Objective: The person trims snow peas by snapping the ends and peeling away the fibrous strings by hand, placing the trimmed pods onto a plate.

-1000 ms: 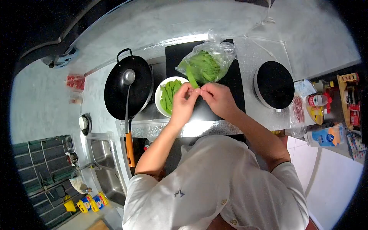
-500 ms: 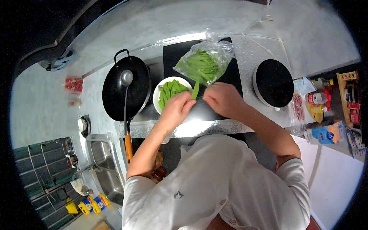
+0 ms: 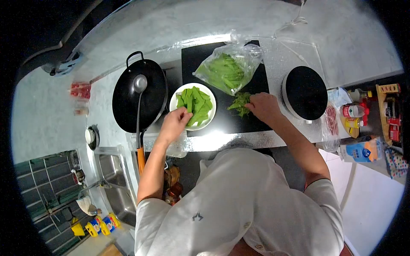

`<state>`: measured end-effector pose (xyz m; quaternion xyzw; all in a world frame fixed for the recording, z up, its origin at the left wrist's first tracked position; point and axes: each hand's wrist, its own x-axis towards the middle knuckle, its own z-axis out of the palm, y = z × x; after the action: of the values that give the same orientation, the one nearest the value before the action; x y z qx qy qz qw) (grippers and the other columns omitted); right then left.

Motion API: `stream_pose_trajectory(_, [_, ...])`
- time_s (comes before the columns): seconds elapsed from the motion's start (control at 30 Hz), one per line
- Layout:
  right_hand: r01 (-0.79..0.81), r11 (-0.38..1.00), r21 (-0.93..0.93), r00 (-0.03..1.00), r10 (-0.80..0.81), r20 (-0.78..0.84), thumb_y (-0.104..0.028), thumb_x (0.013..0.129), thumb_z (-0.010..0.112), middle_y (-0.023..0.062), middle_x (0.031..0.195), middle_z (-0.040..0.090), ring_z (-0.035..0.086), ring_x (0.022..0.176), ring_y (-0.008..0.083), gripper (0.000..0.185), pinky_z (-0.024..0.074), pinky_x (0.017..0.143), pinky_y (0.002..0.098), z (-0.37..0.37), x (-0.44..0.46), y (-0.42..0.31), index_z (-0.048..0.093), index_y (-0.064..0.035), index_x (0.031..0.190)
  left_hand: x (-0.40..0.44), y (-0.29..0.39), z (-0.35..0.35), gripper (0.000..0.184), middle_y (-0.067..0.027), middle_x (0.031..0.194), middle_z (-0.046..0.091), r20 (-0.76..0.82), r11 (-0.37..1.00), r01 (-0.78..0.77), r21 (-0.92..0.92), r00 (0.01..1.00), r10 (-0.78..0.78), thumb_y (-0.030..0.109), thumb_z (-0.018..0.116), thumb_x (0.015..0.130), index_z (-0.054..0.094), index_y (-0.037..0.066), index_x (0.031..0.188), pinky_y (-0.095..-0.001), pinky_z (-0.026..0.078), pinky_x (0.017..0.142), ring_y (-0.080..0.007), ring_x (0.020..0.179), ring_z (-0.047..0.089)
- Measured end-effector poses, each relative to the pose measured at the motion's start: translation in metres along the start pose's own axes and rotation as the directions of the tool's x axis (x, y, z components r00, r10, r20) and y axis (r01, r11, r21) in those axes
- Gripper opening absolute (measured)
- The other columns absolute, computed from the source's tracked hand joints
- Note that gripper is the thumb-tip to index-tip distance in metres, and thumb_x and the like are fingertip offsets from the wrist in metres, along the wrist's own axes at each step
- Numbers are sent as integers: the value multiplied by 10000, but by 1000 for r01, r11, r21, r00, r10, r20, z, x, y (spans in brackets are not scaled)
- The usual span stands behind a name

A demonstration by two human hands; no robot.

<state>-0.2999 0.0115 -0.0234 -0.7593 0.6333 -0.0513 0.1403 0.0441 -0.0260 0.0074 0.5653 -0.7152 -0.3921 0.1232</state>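
Observation:
A white plate (image 3: 210,121) holds a heap of flat green snow pea pods (image 3: 195,102). At its left rim, my left hand (image 3: 173,123) is closed in a pinch on a pod that lies over the heap. My right hand (image 3: 265,109) is closed at a small pile of stringy green trimmings (image 3: 240,105) on the black cooktop panel, its fingertips touching the strands. Behind both, a clear plastic bag (image 3: 250,57) lies with more snow peas (image 3: 226,71) inside.
On the left stands a black wok (image 3: 124,96) with a metal ladle (image 3: 140,84) resting in it. A round black-topped burner (image 3: 305,93) is to the right, with bottles and packets (image 3: 353,110) beyond. The sink (image 3: 117,183) lies at lower left.
My left hand has moved left and down from in front of the pods to the plate's rim, carrying a pod. My right hand has shifted right, uncovering the green trimmings.

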Motion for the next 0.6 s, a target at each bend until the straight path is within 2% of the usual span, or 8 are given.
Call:
stream_pose_trajectory(0.1, [51, 998, -24, 997, -53, -50, -212, 844, 617, 122, 851, 661, 658, 888, 323, 144, 542, 718, 483, 4, 2, 5, 643, -70, 841, 3, -4, 4, 242, -94, 635, 561, -51, 999, 31, 18, 998, -30, 220, 651, 932, 613, 7, 825, -341, 400, 546, -161, 555, 460])
stream_pose_trajectory(0.17, [78, 997, -23, 994, -80, -78, -158, 842, 590, 120, 893, 655, 649, 913, 328, 106, 550, 728, 476, 0, 5, 11, 639, -69, 871, 4, -6, 6, 293, -133, 663, 630, -110, 989, 45, 143, 993, -30, 283, 651, 929, 649, 15, 809, -378, 443, 566, -242, 556, 565])
stream_pose_trajectory(0.2, [79, 997, -24, 994, -81, -78, -158, 842, 590, 120, 893, 655, 649, 913, 328, 106, 550, 728, 476, -5, 10, 10, 639, -69, 871, 5, -5, 7, 293, -133, 663, 630, -111, 989, 45, 141, 993, -30, 283, 651, 929, 649, 15, 809, -378, 443, 566, -242, 556, 565])
stream_pose_trajectory(0.27, [76, 996, -41, 973, -83, -215, -113, 840, 564, 131, 911, 654, 649, 899, 328, 99, 557, 749, 454, -18, 28, 4, 636, -66, 889, 4, 2, 7, 331, -170, 724, 677, -165, 918, 121, 378, 984, -62, 346, 646, 914, 673, 35, 804, -458, 504, 630, -369, 699, 667])
stream_pose_trajectory(0.3, [78, 996, -42, 973, -85, -215, -113, 840, 564, 131, 911, 654, 649, 899, 328, 99, 557, 749, 454, -15, 42, 4, 636, -66, 889, 3, 4, 7, 331, -170, 724, 677, -167, 918, 123, 377, 984, -63, 346, 646, 914, 673, 35, 804, -458, 504, 630, -369, 699, 667])
stream_pose_trajectory(0.37, [165, 984, -62, 892, -175, -416, -104, 830, 565, 130, 895, 632, 640, 903, 320, 92, 559, 749, 443, -3, 72, 7, 635, -66, 874, 1, 8, 8, 343, -168, 721, 677, -211, 888, 136, 440, 976, -45, 365, 627, 920, 675, 45, 807, -471, 509, 636, -369, 694, 667])
stream_pose_trajectory(0.47, [144, 970, -195, 909, -207, -362, -111, 823, 579, 124, 883, 602, 630, 912, 311, 79, 557, 743, 436, 2, 106, 11, 635, -64, 853, -7, 18, 7, 314, -171, 724, 678, -270, 913, 89, 399, 963, 24, 339, 629, 924, 667, 45, 821, -466, 507, 629, -368, 695, 666])
stream_pose_trajectory(0.6, [220, 947, -234, 889, -293, -351, -132, 817, 590, 108, 875, 572, 618, 919, 302, 82, 557, 733, 435, 4, 112, 19, 625, -58, 821, -20, 19, 5, 280, -174, 726, 676, -336, 938, 33, 346, 938, 91, 305, 623, 934, 658, 45, 837, -463, 503, 618, -374, 693, 663])
